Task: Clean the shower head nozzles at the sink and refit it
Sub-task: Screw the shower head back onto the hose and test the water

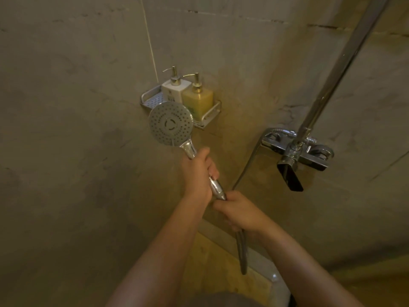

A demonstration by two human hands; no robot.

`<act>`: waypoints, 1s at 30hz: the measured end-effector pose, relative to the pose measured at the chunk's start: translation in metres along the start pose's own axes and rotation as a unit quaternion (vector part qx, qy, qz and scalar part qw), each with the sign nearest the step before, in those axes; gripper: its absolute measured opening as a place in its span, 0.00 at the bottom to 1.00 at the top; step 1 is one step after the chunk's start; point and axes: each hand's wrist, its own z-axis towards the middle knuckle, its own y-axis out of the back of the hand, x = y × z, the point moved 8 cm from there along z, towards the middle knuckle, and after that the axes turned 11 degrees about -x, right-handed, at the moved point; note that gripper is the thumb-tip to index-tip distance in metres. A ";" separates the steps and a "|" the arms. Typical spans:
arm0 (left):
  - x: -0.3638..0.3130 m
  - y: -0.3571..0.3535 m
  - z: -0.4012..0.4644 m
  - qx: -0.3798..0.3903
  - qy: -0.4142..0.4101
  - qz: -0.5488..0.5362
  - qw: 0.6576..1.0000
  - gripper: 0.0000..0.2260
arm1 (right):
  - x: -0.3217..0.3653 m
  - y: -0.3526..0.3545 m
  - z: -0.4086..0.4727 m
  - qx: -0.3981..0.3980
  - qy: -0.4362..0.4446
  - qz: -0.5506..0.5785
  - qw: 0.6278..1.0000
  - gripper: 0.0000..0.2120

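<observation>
We see the round chrome shower head [170, 124] raised in front of the grey tiled corner, with its perforated face turned toward us. Its nozzles are small dots, and we cannot tell if they are clean or dirty in this dim yellow light. The left hand [197, 173] is wrapped around the middle of the chrome handle, so this part of the handle is hidden under the fingers. The right hand [240, 212] closes around the lower end of the handle, where the grey metal hose [241, 251] joins it. The joint itself is covered by the fingers, so we cannot say if it is screwed on or loose. Below the right hand the hose hangs down, and its lowest part is hard to follow against the floor. Another stretch of hose goes up to the chrome wall mixer tap [297, 151] on the right wall.

Behind the shower head a metal corner shelf [152, 99] is fixed to the wall, and the head hides part of its front. On the shelf stand a white square pump bottle [174, 89] and a yellow square pump bottle [198, 100], touching each other. The print on the white one is too small to read. A chrome riser pipe [338, 69] goes up from the tap and is cut off at the upper edge. Both forearms are cut off at the lower edge.
</observation>
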 end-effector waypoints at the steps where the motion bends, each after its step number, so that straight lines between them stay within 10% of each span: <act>1: 0.002 -0.004 0.000 0.016 0.014 0.001 1.000 0.19 | -0.002 -0.002 -0.004 0.018 -0.030 0.038 0.999 0.15; 12: -0.002 -0.001 -0.010 -0.113 -0.093 -0.020 0.989 0.07 | 0.016 0.030 0.003 -0.207 0.144 -0.346 0.904 0.09; 17: 0.004 -0.031 -0.018 0.079 0.032 -0.004 0.996 0.17 | 0.005 0.023 -0.005 -0.008 0.017 -0.011 1.000 0.17; 21: 0.001 -0.059 -0.034 0.282 0.156 -0.085 0.943 0.13 | 0.004 0.002 -0.023 0.186 -0.080 0.163 0.966 0.21; 25: -0.003 -0.054 -0.029 0.155 0.028 0.026 0.987 0.16 | 0.008 0.024 -0.007 -0.030 0.028 0.015 0.999 0.18; 30: -0.006 -0.027 -0.028 -0.074 -0.085 0.001 0.994 0.10 | 0.012 0.051 -0.001 -0.245 0.128 -0.228 0.933 0.07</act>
